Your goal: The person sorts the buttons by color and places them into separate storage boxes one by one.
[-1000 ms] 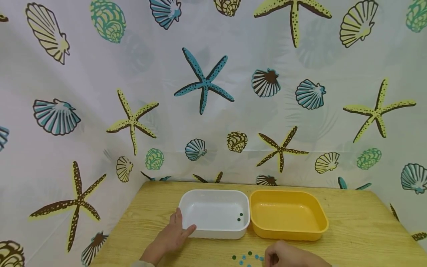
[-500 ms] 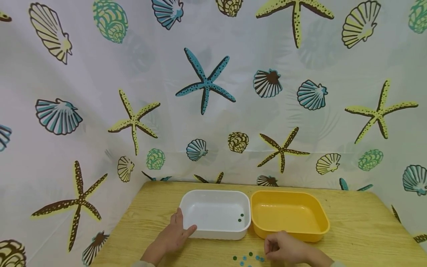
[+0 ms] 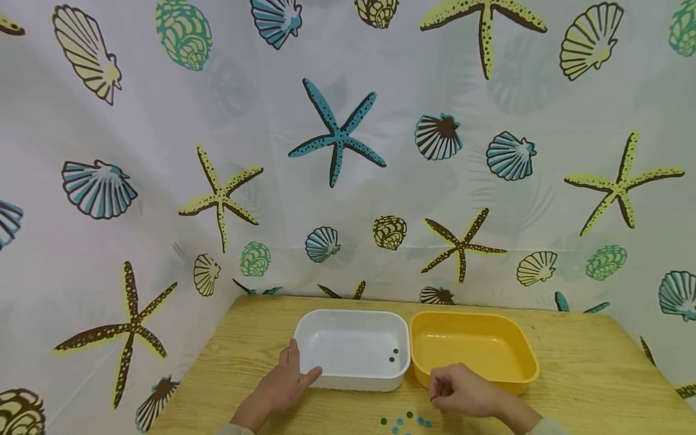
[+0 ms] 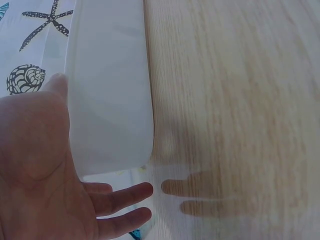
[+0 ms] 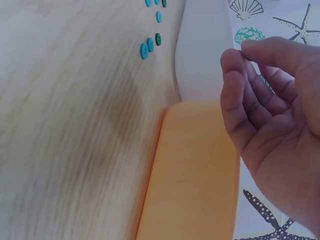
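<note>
The left hand (image 3: 283,383) is spread, its fingers (image 4: 125,197) straight and apart, its thumb lying at the near left corner of the white tray (image 3: 353,382) and a finger along that tray's left end. In the left wrist view the thumb reaches the rim, and three fingers extend past the end of the tray over the worktop (image 3: 587,362). The right hand (image 3: 462,389) has its fingers curled, the tips of thumb and forefinger brought together; a dark sliver shows between them, too small to name, so whether they grip a button cannot be told. This hand is raised above the worktop, in front of the near left part of the yellow tray (image 3: 473,347); whether it touches the tray is unclear.

Seven loose buttons lie on the worktop near the right hand, just to its left and closer to the person: five blue buttons (image 3: 420,420) and two green buttons (image 3: 409,415). All lie flat in a loose cluster, apart from the fingers. Two dark green buttons (image 3: 391,359) lie inside the white tray, near its right wall. The yellow tray stands just beside the white one, on the right, its glossy inner floor visible. Behind the worktop hangs a pale cloth (image 3: 375,193) printed with shells and starfish.
</note>
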{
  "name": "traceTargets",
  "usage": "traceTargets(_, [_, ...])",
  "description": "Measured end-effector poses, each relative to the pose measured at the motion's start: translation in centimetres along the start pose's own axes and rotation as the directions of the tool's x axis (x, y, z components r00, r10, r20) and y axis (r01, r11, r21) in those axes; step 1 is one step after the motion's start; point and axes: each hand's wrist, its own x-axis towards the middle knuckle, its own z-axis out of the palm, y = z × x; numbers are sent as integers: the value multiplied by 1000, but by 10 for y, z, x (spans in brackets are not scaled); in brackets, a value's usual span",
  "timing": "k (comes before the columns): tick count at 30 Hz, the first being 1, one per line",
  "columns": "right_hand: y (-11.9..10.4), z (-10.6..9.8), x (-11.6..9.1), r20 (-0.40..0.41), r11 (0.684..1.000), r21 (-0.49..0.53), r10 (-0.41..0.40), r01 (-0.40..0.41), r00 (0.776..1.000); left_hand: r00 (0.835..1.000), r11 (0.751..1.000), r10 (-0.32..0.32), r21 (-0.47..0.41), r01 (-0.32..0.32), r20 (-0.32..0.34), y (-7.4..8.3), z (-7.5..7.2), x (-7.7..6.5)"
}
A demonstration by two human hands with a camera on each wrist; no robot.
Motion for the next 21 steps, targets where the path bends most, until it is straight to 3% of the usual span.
traceTargets(8, [-6, -5, 5, -23, 998, 60, 23, -21, 999, 1000, 1000, 11, 0, -11, -3, 0, 2, 1])
traceTargets(16, [-11, -6, 12, -92, 997, 37, 74, -71, 993, 1000, 1000, 11, -2, -11, -5, -2, 3, 1])
traceTargets(21, [-13, -6, 17, -138, 998, -3, 67, -68, 988, 1000, 1000, 4, -6, -4, -1, -2, 3, 1])
